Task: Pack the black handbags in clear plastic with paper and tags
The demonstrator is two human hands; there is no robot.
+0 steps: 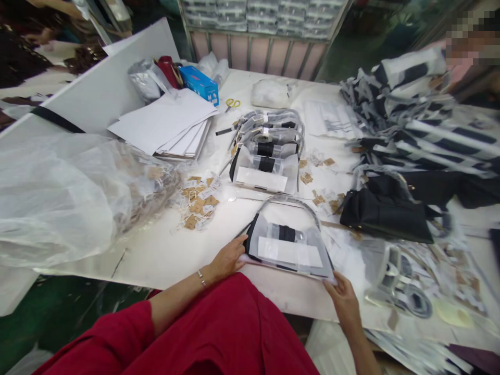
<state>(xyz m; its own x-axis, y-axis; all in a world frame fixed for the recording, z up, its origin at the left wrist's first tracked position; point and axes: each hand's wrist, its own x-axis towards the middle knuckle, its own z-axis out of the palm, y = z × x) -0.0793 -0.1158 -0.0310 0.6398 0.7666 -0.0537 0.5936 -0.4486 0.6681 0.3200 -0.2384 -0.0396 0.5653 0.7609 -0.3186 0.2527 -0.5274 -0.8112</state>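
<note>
Close in front of me on the white table lies a black handbag (287,234) covered with translucent wrapping, its wrapped handle arching away from me. A white paper strip (289,252) lies across its front. My left hand (231,255) grips its left lower edge, fingers closed around the side. At the lower right corner, my right hand (340,291) pinches the wrapping. Just beyond sits a row of similar wrapped handbags (261,179), one behind another. Brown paper tags with strings (199,205) lie in a heap to the left of the bag.
A large clear plastic bag (58,198) fills the table's left side, near white sheets (167,122) and a blue box (198,85). Yellow scissors (233,103) lie behind. On the right are an unwrapped black handbag (386,208) and a pile of wrapped straps (422,120). A person is partly visible upper right.
</note>
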